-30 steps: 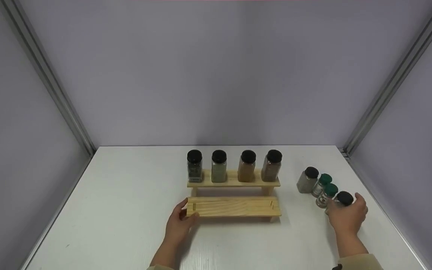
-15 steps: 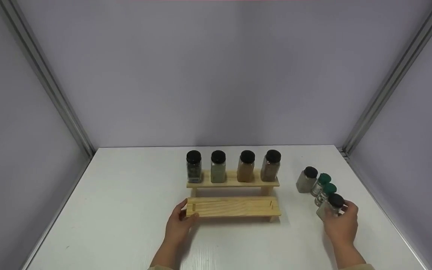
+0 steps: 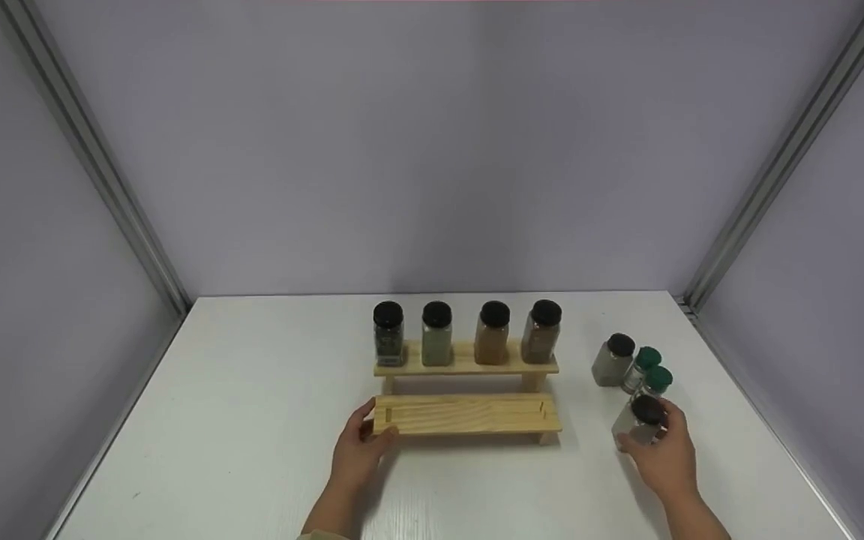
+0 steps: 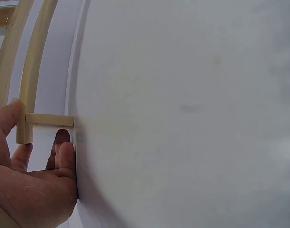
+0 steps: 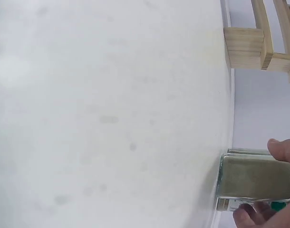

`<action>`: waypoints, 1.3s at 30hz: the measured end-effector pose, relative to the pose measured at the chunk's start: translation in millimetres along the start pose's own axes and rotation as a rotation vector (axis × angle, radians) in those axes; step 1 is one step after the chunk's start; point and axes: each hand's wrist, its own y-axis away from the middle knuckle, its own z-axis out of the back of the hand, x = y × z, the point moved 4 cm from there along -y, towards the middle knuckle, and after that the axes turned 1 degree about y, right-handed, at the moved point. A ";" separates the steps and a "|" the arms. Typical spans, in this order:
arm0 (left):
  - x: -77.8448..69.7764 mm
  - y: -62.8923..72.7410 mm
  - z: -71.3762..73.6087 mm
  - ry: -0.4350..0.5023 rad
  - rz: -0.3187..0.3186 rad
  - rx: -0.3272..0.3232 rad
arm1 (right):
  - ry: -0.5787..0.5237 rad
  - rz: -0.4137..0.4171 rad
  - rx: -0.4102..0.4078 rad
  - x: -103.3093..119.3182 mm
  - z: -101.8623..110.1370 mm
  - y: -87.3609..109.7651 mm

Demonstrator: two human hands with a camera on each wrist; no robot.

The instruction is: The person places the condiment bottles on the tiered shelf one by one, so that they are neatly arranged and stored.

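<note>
My right hand point(image 3: 668, 459) grips a square glass spice jar point(image 3: 630, 430) with a black lid, thumb on one side and fingers on the other. In the right wrist view this jar point(image 5: 254, 178) shows greyish-green contents. My left hand point(image 3: 357, 452) holds the left end of the lower front shelf point(image 3: 469, 415) of a two-step wooden spice rack. Seen from the left wrist, the thumb point(image 4: 11, 114) lies on the shelf's top and the fingers are below, near the wooden leg point(image 4: 50, 119). Nothing stands on this lower shelf.
Several black-lidded spice jars point(image 3: 436, 341) stand in a row on the rack's upper back shelf point(image 3: 469, 368). Right of the rack, another black-lidded jar point(image 3: 612, 364) and two green-lidded jars point(image 3: 648, 358) stand on the white table point(image 3: 252, 420). Grey panels enclose the table's back and sides.
My right hand has moved leftward and slightly toward me with the black-lidded spice jar, away from the far end of the jar row. The left hand has stayed on the shelf.
</note>
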 end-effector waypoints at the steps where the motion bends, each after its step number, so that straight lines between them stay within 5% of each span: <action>1: 0.1 -0.2 0.5 -0.003 -0.001 0.010 | 0.000 0.001 0.012 -1.5 -0.7 -0.8; 11: 1.7 -1.2 7.9 -0.027 0.070 0.086 | -0.024 0.021 0.017 0.1 -9.1 3.8; 18: 1.2 -1.6 5.0 -0.031 0.051 0.079 | -0.050 0.038 0.003 29.8 -16.6 17.2; 27: 0.9 -0.4 4.9 -0.020 0.038 0.077 | -0.042 0.283 -0.174 92.6 -39.2 40.7; 39: 1.0 -1.1 5.9 0.003 0.032 0.066 | -0.165 0.491 -0.074 158.8 -106.0 58.1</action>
